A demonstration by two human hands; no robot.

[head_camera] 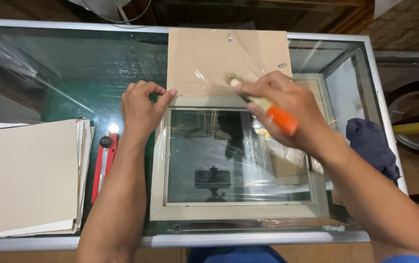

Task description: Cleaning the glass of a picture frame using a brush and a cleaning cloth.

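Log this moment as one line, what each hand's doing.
left hand: on frame top corner | right hand: holds brush over backing board | cutter: left of frame

Bright, even light from overhead. Hot white glare spot beside the red cutter (pixel 103 163) near the glass counter's (pixel 63 73) left side. Pale reflections streaking across the frame glass (pixel 219 156). Right hand (pixel 282 104) smeared by motion blur. Counter edges bowed by the lens; background dim.
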